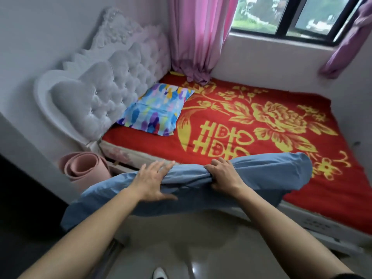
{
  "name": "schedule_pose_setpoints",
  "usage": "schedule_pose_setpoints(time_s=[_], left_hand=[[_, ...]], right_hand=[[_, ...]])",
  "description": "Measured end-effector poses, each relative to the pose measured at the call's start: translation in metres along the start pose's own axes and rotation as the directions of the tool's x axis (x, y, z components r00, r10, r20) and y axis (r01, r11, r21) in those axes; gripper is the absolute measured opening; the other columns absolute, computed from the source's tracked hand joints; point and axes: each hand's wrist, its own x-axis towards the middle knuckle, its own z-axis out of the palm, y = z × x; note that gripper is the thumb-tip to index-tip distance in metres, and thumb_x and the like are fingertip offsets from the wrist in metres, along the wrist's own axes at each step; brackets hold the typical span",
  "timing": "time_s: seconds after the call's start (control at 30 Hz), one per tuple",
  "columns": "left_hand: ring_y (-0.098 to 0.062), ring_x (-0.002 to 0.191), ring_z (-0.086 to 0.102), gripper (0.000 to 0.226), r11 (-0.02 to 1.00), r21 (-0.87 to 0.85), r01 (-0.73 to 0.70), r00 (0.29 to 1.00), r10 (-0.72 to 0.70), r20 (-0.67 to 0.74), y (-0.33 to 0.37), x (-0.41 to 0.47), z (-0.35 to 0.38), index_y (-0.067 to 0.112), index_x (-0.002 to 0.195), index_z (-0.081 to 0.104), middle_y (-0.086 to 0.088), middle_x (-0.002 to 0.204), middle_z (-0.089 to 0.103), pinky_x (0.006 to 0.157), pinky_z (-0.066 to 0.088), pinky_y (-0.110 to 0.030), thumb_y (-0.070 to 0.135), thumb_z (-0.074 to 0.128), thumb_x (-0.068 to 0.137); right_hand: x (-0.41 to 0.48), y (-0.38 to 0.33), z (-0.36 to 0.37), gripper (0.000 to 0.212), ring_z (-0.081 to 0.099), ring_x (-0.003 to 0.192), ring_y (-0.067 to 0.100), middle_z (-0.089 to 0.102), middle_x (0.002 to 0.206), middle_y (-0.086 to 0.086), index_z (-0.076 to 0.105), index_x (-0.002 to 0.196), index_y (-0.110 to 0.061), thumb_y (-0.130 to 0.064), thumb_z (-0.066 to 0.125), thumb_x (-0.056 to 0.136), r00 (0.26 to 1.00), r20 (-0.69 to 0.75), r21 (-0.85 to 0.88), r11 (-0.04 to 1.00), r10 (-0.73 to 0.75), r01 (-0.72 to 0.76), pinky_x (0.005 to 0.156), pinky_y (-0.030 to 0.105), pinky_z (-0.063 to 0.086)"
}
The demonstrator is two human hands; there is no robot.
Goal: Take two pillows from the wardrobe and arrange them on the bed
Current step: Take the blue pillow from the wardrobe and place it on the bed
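Blue pillow point(251, 178) being held in the air over the near edge of the bed point(261, 125), one end drooping toward the floor. Right hand point(223, 176) clenching a bunched fold of the fabric near the middle. Left hand point(153, 180) lying flat on the cloth, fingers spread, gripping nothing. Multicoloured pillow point(155, 109) already lying at the head of the red-and-gold blanket point(291, 137), leaning against the tufted grey headboard point(104, 93). Rolled pink mat point(84, 166) standing beside the frame; pink curtain point(193, 37) hanging down to the mattress corner.
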Motion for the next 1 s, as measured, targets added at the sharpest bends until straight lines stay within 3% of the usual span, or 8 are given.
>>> schedule_pose_setpoints(time_s=[0.07, 0.17, 0.27, 0.33, 0.63, 0.77, 0.9, 1.0], left_hand=[[-0.027, 0.144, 0.028, 0.114, 0.999, 0.041, -0.015, 0.999, 0.017, -0.046, -0.022, 0.027, -0.013, 0.040, 0.152, 0.003, -0.004, 0.158, 0.028, 0.116, 0.026, -0.052, 0.081, 0.061, 0.062], [-0.026, 0.116, 0.057, 0.091, 0.998, 0.048, -0.043, 0.978, 0.051, -0.203, -0.046, 0.064, -0.027, 0.027, 0.146, 0.034, -0.001, 0.132, 0.059, 0.096, 0.045, -0.041, 0.057, 0.070, 0.068], [-0.026, 0.091, 0.066, 0.067, 0.994, 0.078, -0.079, 0.940, 0.100, -0.327, -0.057, 0.100, -0.036, 0.021, 0.129, 0.056, 0.000, 0.106, 0.070, 0.076, 0.051, -0.038, 0.032, 0.069, 0.064], [-0.026, 0.081, 0.068, 0.059, 0.990, 0.108, -0.095, 0.920, 0.128, -0.370, -0.063, 0.127, -0.046, 0.020, 0.118, 0.063, 0.000, 0.095, 0.073, 0.068, 0.050, -0.036, 0.026, 0.069, 0.060], [-0.029, 0.083, 0.067, 0.032, 0.972, 0.226, -0.062, 0.941, 0.132, -0.310, -0.118, 0.294, -0.101, 0.024, 0.107, 0.063, -0.002, 0.090, 0.074, 0.072, 0.047, -0.036, 0.026, 0.061, 0.076], [-0.028, 0.074, 0.069, 0.031, 0.960, 0.278, -0.017, 0.943, 0.107, -0.315, -0.149, 0.370, -0.147, 0.022, 0.098, 0.066, -0.002, 0.080, 0.073, 0.064, 0.048, -0.034, 0.026, 0.071, 0.067], [-0.027, 0.069, 0.069, 0.050, 0.955, 0.292, 0.051, 0.919, 0.070, -0.387, -0.183, 0.432, -0.180, 0.018, 0.102, 0.068, -0.003, 0.076, 0.073, 0.061, 0.048, -0.033, 0.018, 0.075, 0.053], [-0.027, 0.071, 0.070, 0.057, 0.963, 0.260, 0.066, 0.898, 0.056, -0.437, -0.215, 0.466, -0.191, 0.014, 0.106, 0.069, -0.004, 0.079, 0.074, 0.061, 0.047, -0.032, 0.010, 0.075, 0.050]], right_hand=[[0.030, 0.004, -0.012, 0.054, 0.048, 0.115, 0.029, 0.058, 0.118, 0.004, 0.058, 0.130, -0.020, -0.019, 0.062, 0.076, 1.000, -0.025, -0.013, 1.000, 0.010, -0.010, 0.097, 0.040, 0.036], [0.070, 0.012, -0.024, 0.058, 0.048, 0.115, 0.030, 0.057, 0.120, 0.005, 0.056, 0.132, -0.021, -0.020, 0.063, 0.074, 0.999, -0.045, -0.060, 0.998, 0.027, -0.030, 0.098, 0.042, 0.037], [0.105, 0.026, -0.029, 0.059, 0.050, 0.112, 0.030, 0.058, 0.119, 0.004, 0.057, 0.130, -0.022, -0.023, 0.065, 0.072, 0.995, -0.065, -0.095, 0.993, 0.069, -0.075, 0.097, 0.040, 0.039], [0.131, 0.040, -0.029, 0.059, 0.051, 0.110, 0.029, 0.058, 0.116, 0.003, 0.057, 0.129, -0.024, -0.024, 0.066, 0.071, 0.991, -0.080, -0.093, 0.989, 0.111, -0.118, 0.094, 0.040, 0.041], [0.296, 0.111, -0.010, 0.040, 0.052, 0.100, 0.030, 0.054, 0.102, 0.004, 0.067, 0.109, -0.026, -0.027, 0.060, 0.071, 0.975, -0.154, 0.038, 0.987, 0.161, -0.156, 0.080, 0.039, 0.044], [0.387, 0.142, -0.025, 0.041, 0.048, 0.101, 0.029, 0.050, 0.108, 0.003, 0.067, 0.112, -0.029, -0.028, 0.057, 0.072, 0.970, -0.181, 0.082, 0.985, 0.162, -0.149, 0.079, 0.039, 0.044], [0.473, 0.163, -0.045, 0.055, 0.044, 0.122, 0.033, 0.046, 0.140, 0.007, 0.062, 0.128, -0.031, -0.023, 0.062, 0.073, 0.965, -0.205, 0.131, 0.982, 0.164, -0.139, 0.097, 0.043, 0.040], [0.530, 0.164, -0.049, 0.063, 0.035, 0.139, 0.031, 0.043, 0.151, 0.003, 0.054, 0.138, -0.032, -0.021, 0.062, 0.076, 0.965, -0.200, 0.116, 0.982, 0.171, -0.150, 0.116, 0.048, 0.023]])
